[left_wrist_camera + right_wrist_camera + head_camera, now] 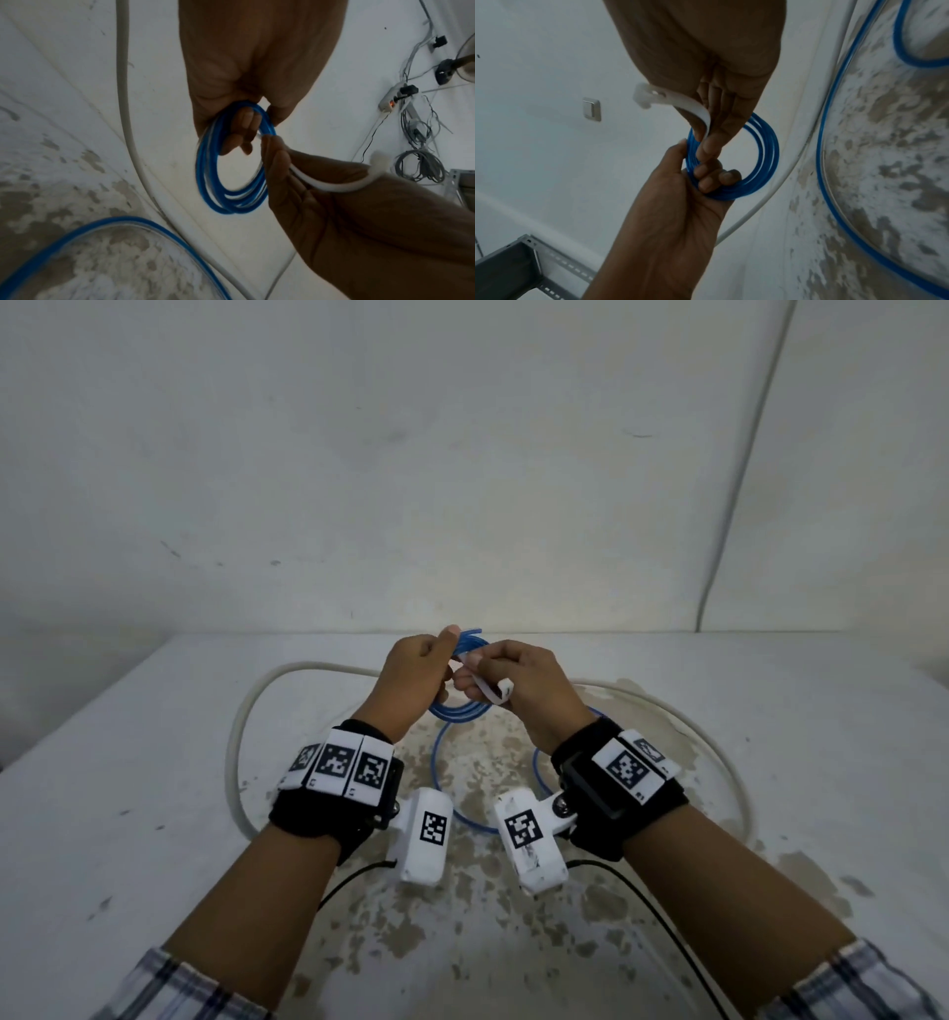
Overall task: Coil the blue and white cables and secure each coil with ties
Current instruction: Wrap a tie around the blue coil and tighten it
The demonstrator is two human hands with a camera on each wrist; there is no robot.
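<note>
A small blue cable coil point(464, 643) is held up above the table by both hands. My left hand point(429, 667) grips it, fingers curled through the loops point(243, 130). My right hand point(493, 672) pinches a white tie point(492, 689) against the coil; the tie's head sticks out free point(643, 96). The coil hangs below the fingers point(770, 154). The rest of the blue cable point(441, 783) lies in a loose loop on the table. The white cable point(236, 737) lies uncoiled in a wide loop around it.
The white table point(128, 788) has a worn, flaking patch in the middle and stands against a wall. A thin cable point(739, 469) runs down the wall. Beyond the table are a power strip with tangled wires point(393, 99) and a metal shelf frame point(526, 263).
</note>
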